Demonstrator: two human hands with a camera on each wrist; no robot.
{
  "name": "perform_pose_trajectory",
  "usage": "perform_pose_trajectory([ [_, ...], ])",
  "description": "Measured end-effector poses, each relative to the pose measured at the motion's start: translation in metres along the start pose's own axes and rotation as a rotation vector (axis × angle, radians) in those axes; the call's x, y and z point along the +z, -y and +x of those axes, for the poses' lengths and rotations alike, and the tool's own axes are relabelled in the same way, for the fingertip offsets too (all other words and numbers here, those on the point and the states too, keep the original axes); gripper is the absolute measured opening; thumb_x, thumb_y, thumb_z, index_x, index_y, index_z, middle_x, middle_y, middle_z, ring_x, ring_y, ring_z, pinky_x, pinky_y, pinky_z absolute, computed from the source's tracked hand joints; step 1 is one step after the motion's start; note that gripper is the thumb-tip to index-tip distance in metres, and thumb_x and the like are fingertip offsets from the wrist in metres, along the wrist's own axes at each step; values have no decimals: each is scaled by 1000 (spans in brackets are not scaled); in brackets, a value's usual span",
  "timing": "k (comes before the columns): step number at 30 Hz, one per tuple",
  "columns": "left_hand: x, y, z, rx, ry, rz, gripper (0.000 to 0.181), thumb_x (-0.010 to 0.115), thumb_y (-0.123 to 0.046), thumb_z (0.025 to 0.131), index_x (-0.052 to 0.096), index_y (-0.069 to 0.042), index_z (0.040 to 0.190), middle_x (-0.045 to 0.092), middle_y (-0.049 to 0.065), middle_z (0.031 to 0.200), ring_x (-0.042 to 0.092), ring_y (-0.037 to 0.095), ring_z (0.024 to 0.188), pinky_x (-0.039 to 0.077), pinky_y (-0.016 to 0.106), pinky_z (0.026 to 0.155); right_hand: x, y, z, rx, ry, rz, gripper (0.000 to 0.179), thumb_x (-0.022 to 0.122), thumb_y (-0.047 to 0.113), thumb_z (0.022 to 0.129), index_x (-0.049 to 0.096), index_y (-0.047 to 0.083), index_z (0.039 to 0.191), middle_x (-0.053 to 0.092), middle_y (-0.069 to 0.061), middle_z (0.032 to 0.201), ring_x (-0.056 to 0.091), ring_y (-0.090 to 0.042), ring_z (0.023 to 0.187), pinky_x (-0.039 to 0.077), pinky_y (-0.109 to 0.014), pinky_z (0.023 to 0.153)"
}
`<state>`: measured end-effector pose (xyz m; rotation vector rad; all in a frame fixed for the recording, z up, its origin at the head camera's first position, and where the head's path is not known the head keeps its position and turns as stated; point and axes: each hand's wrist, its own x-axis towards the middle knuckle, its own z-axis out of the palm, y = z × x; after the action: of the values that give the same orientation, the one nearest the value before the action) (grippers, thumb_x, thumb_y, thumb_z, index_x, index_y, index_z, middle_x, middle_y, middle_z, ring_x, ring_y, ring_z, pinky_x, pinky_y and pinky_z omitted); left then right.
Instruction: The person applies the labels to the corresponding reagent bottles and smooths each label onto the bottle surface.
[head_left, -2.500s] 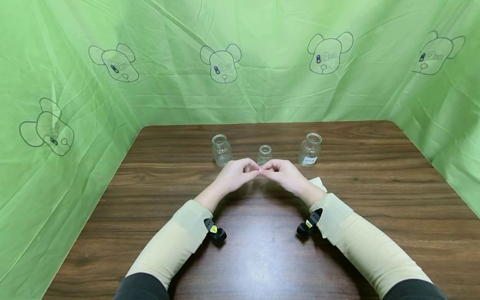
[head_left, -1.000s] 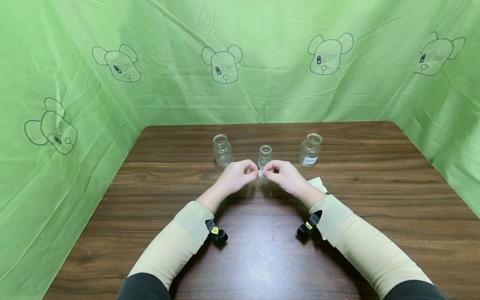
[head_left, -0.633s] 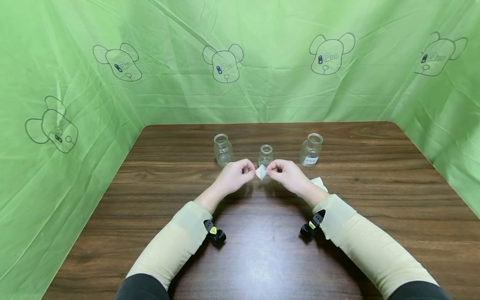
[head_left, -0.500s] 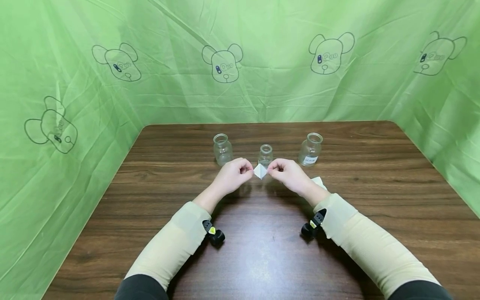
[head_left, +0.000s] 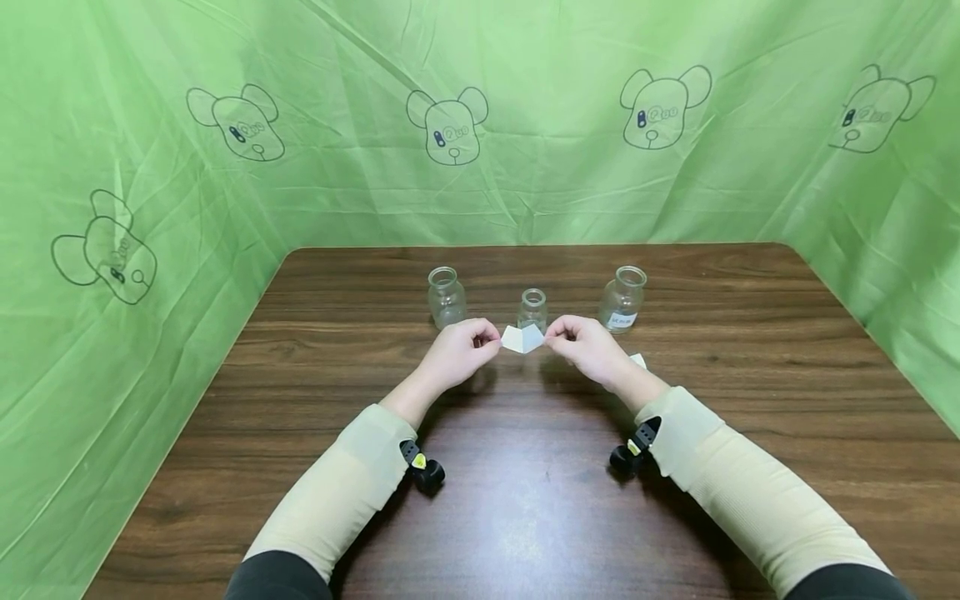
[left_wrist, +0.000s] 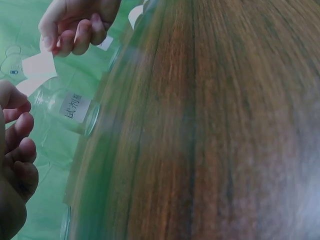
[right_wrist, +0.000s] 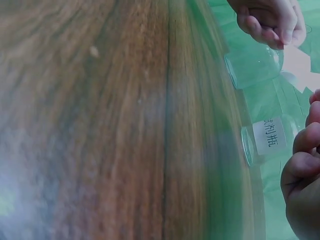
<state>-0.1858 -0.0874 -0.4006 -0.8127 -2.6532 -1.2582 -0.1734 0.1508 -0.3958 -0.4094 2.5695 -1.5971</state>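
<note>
A small white piece of paper with a crease down its middle is spread between my two hands. My left hand pinches its left corner between thumb and forefinger, and my right hand pinches the right corner the same way. Just behind the paper stands a small clear glass bottle, open at the top and partly covered by the paper in the head view. From the left wrist, a white label with handwriting shows on this bottle.
Two larger open glass bottles stand further out: the left bottle behind my left hand, the labelled right bottle behind my right. Another white paper lies beside my right wrist, mostly hidden. A green curtain surrounds the wooden table.
My hands have drawn apart from fingertips nearly together. The paper between them has unfolded from a tiny bit at the fingertips into a wide, creased piece. The bottles have stayed in place.
</note>
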Motion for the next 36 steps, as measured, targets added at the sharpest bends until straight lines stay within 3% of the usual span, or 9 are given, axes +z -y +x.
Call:
perform_pose_trajectory([
  [11,-5,3,-3,-62,10,9,6,60,-17,86,63,-15,81,47,-6,63,44,8,57,38,25,54,-11,-8,-3,-3,-18,5,15,59,8,88,60,-6,92,46,-2,61,44,-13,53,35,-25,48],
  [26,-13,13,-6,-70,-17,43,6,61,-17,86,64,-14,84,53,-6,68,48,10,63,41,27,59,-34,-18,-10,-1,-92,-25,7,61,6,86,60,0,89,47,1,63,44,-10,55,36,-24,50],
  [36,-22,19,-9,-106,-44,53,5,62,-18,86,64,-14,84,58,-5,72,52,11,67,43,29,63,-54,-28,-18,52,-158,-86,8,60,9,86,62,2,90,50,3,66,47,-9,60,39,-24,54],
])
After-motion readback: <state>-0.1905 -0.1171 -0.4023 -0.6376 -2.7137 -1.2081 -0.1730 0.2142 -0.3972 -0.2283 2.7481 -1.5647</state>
